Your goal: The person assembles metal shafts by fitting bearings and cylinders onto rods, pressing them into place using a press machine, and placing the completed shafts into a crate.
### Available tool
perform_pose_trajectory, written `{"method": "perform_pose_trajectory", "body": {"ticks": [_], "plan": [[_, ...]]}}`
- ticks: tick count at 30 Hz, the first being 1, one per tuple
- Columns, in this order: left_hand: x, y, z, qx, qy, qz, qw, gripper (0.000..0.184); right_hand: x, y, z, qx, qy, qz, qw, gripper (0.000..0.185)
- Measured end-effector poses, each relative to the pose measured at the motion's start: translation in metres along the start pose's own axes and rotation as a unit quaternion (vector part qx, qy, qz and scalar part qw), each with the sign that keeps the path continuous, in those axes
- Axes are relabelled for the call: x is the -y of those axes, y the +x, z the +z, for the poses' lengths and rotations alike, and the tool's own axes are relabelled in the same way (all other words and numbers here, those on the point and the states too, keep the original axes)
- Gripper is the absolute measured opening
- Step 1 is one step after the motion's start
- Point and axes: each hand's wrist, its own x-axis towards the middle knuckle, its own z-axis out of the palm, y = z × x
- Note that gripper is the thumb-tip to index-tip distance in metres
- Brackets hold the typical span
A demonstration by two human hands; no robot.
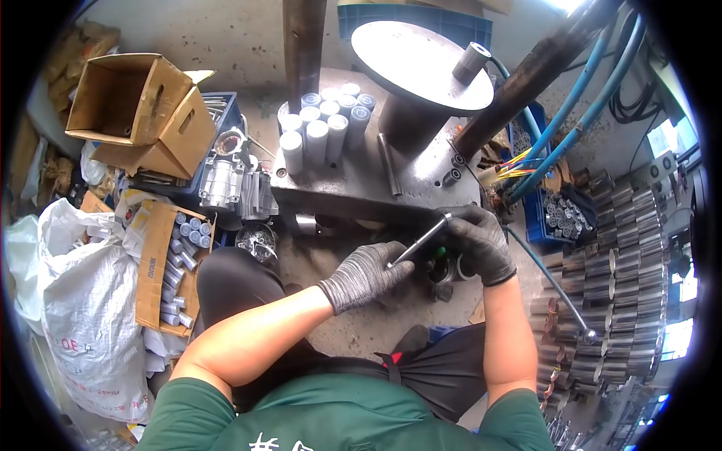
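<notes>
A slim, shiny metal shaft (418, 242) is held at a slant in front of the machine table. My left hand (367, 275), in a grey knit glove, pinches its lower end. The fingers of my right hand (483, 244), gloved in dark grey, close around its upper end. Beyond both hands is the dark steel table (338, 197) of a press. Several pale grey cylinders (317, 141) stand upright at its left. A dark rod (390, 165) lies near the middle, and two small bearings (455, 168) sit to its right.
A wide round plate (410, 60) rises over the table between steel columns (304, 52). Opened cardboard boxes (162, 263) and a white sack (90, 301) crowd the left. On the right are a ball-ended lever (560, 287), blue hoses (579, 113) and stacked metal cylinders (617, 278).
</notes>
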Motion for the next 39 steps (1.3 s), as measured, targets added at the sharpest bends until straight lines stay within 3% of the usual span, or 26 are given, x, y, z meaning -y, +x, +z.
{"method": "perform_pose_trajectory", "body": {"ticks": [4, 12, 16, 24, 27, 36, 39], "plan": [[0.001, 0.001, -0.008, 0.009, 0.170, 0.040, 0.985, 0.045, 0.007, -0.011, -0.007, 0.016, -0.089, -0.019, 0.996, 0.032], [-0.001, -0.001, -0.008, 0.030, 0.243, 0.058, 0.968, 0.043, 0.015, -0.027, -0.010, 0.018, -0.134, 0.025, 0.990, 0.029], [-0.004, -0.001, -0.012, 0.038, 0.297, 0.065, 0.952, 0.040, 0.015, -0.030, -0.011, 0.043, -0.150, -0.008, 0.988, 0.026], [0.000, -0.004, -0.015, 0.035, 0.294, 0.099, 0.950, 0.039, 0.022, -0.039, -0.003, 0.039, -0.175, 0.009, 0.984, 0.027], [0.000, -0.004, -0.016, 0.041, 0.285, 0.099, 0.952, 0.039, 0.015, -0.038, -0.007, 0.045, -0.195, -0.027, 0.979, 0.027], [0.005, -0.006, -0.011, 0.037, 0.230, 0.131, 0.964, 0.037, 0.020, -0.044, -0.006, 0.058, -0.118, -0.006, 0.991, 0.028], [0.004, -0.008, -0.011, 0.034, 0.236, 0.125, 0.963, 0.037, 0.009, -0.044, -0.007, 0.055, -0.157, -0.049, 0.985, 0.028]]}}
